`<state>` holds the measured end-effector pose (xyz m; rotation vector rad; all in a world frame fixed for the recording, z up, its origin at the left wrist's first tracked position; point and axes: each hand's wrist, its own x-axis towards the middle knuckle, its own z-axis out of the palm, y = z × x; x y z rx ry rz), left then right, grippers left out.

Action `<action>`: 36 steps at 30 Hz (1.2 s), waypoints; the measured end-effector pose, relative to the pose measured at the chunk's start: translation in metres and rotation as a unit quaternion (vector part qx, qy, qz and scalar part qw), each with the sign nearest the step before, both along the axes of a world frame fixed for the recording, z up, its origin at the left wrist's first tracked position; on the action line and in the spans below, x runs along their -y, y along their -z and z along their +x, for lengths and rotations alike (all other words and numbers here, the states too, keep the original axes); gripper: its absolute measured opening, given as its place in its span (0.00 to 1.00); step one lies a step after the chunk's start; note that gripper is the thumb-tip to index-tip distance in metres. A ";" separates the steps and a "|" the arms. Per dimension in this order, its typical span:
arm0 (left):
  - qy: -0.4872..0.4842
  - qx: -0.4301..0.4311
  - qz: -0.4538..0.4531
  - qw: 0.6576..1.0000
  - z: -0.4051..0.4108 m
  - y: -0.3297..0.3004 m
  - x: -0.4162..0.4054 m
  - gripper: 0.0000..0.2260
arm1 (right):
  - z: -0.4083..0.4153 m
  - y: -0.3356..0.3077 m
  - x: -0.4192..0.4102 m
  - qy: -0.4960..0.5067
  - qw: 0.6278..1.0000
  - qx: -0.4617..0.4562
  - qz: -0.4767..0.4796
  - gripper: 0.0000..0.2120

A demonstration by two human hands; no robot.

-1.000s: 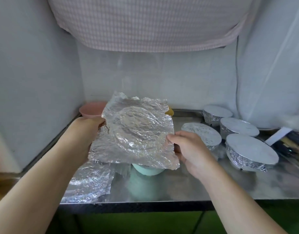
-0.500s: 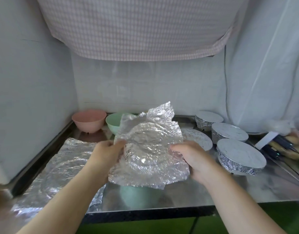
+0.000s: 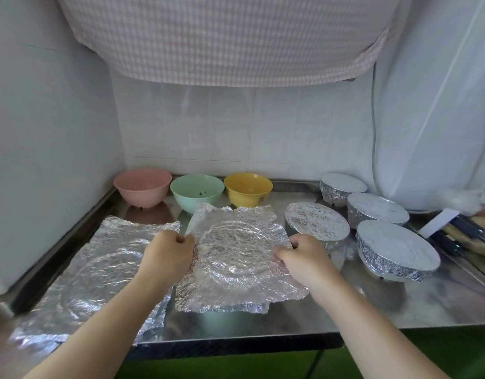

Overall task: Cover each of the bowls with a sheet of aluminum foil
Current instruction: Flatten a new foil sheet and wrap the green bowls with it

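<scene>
A crinkled foil sheet (image 3: 235, 255) with a round rim print lies spread over a bowl that it hides completely. My left hand (image 3: 170, 250) pinches its left edge and my right hand (image 3: 304, 255) grips its right edge. Behind it stand three bare bowls: pink (image 3: 142, 190), green (image 3: 197, 191) and yellow (image 3: 248, 188). Several foil-covered bowls sit at the right, the nearest one (image 3: 316, 227) just beyond my right hand.
More foil sheets (image 3: 99, 269) lie flat on the steel counter (image 3: 399, 310) at the left. Utensils with dark handles (image 3: 460, 233) lie at the far right edge. A checked cloth (image 3: 222, 36) hangs overhead, with tiled walls behind and to the left.
The foil sheet, held up and tilted in the air before, has come down flat over the bowl in front of me. Both hands have lowered with it and moved to its side edges.
</scene>
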<state>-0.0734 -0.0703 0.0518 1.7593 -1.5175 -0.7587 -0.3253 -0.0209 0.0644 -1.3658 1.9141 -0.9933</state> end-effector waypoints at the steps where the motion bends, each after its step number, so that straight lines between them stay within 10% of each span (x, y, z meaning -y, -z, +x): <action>1: -0.001 0.005 0.006 1.000 0.000 0.000 0.000 0.20 | 0.000 0.002 0.001 -0.004 1.000 0.001 0.001 0.12; 24: -0.014 0.036 -0.040 0.998 0.004 0.011 0.006 0.21 | 0.002 0.009 0.005 0.030 0.999 0.045 0.007 0.15; 29: 0.074 0.178 -0.212 0.958 -0.002 -0.010 0.000 0.20 | 0.002 -0.010 0.006 0.064 0.977 -0.191 -0.070 0.13; 36: 0.232 0.332 -0.092 0.909 -0.027 0.012 0.021 0.39 | 0.041 -0.009 0.034 -0.193 0.911 -0.339 -0.135 0.23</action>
